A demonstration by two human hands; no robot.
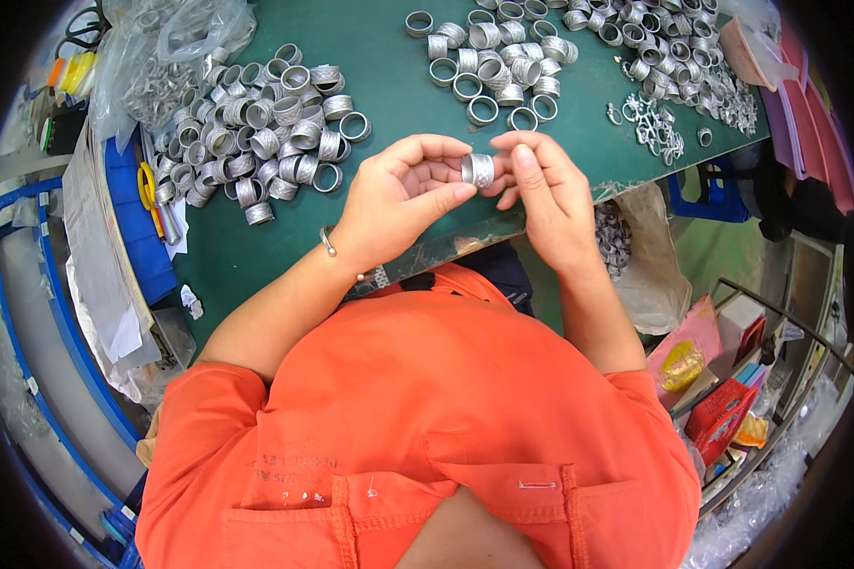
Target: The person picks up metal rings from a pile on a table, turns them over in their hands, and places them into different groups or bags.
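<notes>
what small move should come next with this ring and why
Probably a slight turn of the patterned silver ring: the left hand holds it up over the table edge, the right hand is right beside it, and only part of its outside shows.

silver ring (478, 171) between both hands (399, 199)

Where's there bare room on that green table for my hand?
On the flat green tabletop, between the left heap of round silvery metal rings and the smaller middle ring cluster; also between that left heap and the person's bare left forearm. It's crowded far right, under another big ring heap.
</notes>
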